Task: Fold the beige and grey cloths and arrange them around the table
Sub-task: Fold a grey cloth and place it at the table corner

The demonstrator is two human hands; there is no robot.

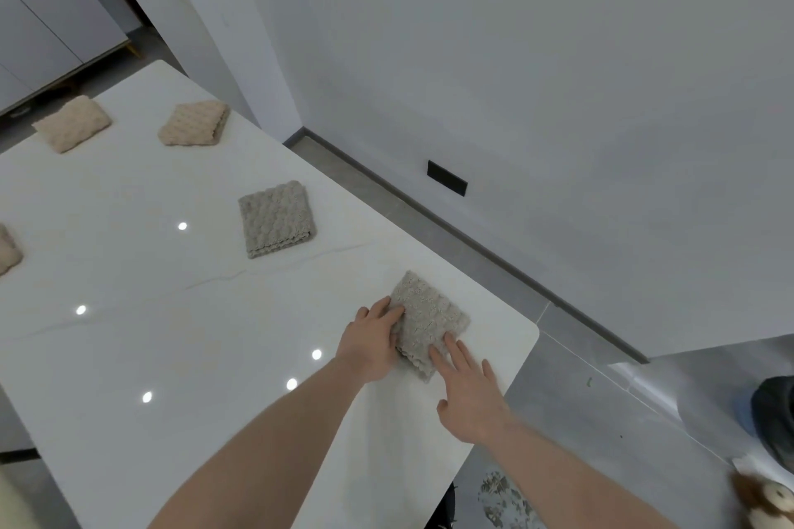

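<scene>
A folded grey cloth (429,320) lies near the right corner of the white table (180,356). My left hand (374,341) rests on its left edge with the fingers laid over the cloth. My right hand (466,389) touches its near edge with straight fingertips. Another folded grey cloth (277,218) lies further along the right edge. Two folded beige cloths (195,122) (73,123) sit at the far end, and a third beige cloth (7,247) is cut off by the left border.
The table's right edge runs beside a grey tiled floor (571,399) and a white wall (515,77) with a dark skirting. A dark round object (773,412) and a small toy (769,498) lie on the floor at the right. White cabinets (38,21) stand beyond the table.
</scene>
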